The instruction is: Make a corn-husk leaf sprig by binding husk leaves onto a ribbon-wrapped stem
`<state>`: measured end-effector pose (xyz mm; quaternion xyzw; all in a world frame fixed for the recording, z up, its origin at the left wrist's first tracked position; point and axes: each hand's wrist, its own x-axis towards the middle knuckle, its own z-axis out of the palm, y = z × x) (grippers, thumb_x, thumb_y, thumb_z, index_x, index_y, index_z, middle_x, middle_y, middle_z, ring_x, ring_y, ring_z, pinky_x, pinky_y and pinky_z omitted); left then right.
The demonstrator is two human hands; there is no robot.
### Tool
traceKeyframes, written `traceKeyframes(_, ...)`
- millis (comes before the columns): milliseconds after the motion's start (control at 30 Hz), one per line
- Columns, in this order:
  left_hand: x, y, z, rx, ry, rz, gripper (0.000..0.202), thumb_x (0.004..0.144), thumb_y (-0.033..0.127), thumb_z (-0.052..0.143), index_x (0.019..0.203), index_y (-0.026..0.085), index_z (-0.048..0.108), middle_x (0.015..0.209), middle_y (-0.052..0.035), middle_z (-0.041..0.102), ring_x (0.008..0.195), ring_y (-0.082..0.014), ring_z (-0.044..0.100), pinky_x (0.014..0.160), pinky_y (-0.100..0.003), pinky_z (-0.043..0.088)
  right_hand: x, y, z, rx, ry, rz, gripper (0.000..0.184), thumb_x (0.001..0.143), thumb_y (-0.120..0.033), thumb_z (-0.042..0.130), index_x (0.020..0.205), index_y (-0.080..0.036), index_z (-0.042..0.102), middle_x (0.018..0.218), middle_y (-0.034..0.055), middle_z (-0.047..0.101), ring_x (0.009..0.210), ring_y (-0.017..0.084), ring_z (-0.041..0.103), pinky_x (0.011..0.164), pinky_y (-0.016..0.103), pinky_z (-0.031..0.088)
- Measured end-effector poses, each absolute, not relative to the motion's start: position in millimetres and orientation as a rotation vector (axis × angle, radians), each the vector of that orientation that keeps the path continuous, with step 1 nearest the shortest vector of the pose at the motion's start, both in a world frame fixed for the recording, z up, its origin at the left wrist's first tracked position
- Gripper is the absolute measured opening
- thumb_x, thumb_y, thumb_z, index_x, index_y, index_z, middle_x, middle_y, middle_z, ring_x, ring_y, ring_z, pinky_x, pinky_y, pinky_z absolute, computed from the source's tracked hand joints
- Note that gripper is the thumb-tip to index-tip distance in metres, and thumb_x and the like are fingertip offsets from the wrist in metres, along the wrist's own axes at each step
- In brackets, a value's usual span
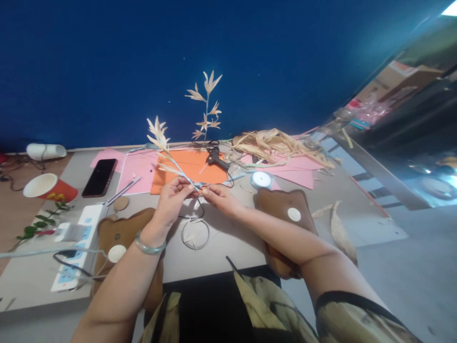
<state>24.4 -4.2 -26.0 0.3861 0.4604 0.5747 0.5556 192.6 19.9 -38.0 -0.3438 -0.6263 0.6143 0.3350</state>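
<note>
My left hand (173, 196) and my right hand (222, 197) meet over the grey table (228, 243), fingers pinched. Between them they hold the lower end of a thin blue-wrapped stem (185, 179) that rises up and left to a sprig of pale dried leaves (159, 136). My left wrist wears a green bangle (150, 247). A second dried-leaf sprig (207, 105) stands upright behind, against the blue wall. Just below my hands lies a wire ring (194, 233).
Orange paper (193, 166), pink sheets (137, 171), a black glue gun (216, 156), a tape roll (262, 179) and a heap of dried husks (274, 143) lie behind. A phone (99, 177), red cup (48, 187) and power strip (76, 247) are left. Brown pads (285, 209) flank my arms.
</note>
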Motion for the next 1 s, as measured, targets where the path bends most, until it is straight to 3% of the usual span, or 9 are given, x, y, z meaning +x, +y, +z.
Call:
traceKeyframes(333, 24.2, -5.1, -22.9, 0.915, 1.070, 1.371, 0.026, 0.066, 0.029, 0.076, 0.078, 0.015, 0.058, 0.063, -0.0009, 0.068, 0.058, -0.0123, 0.065, 0.065, -0.026, 0.054, 185.8, 16.6, -45.9, -0.804, -1.419, 1.790, 0.041, 0.080, -0.056, 0.059, 0.069, -0.017, 0.049, 0.053, -0.0071, 0.031, 0.046, 0.006, 0.024, 0.043, 0.022, 0.017)
traceKeyframes(700, 23.9, -5.4, -23.7, 0.911, 1.010, 1.321, 0.028, 0.065, 0.032, 0.077, 0.076, 0.015, 0.057, 0.066, -0.0001, 0.067, 0.058, -0.0114, 0.065, 0.064, -0.025, 0.054, 192.0, 19.0, -35.6, -0.804, -1.747, 1.433, 0.041, 0.085, -0.053, 0.053, 0.070, -0.015, 0.052, 0.061, -0.0035, 0.042, 0.058, 0.009, 0.036, 0.056, 0.023, 0.030)
traceKeyframes(1000, 22.2, -6.0, -22.6, 0.889, 0.979, 1.279, 0.029, 0.064, 0.030, 0.078, 0.076, 0.015, 0.057, 0.064, 0.0003, 0.066, 0.057, -0.0120, 0.065, 0.062, -0.024, 0.053, 196.6, 22.0, -34.7, -0.828, -1.856, 1.330, 0.040, 0.085, -0.054, 0.052, 0.073, -0.015, 0.052, 0.066, -0.0010, 0.048, 0.063, 0.011, 0.042, 0.060, 0.023, 0.035)
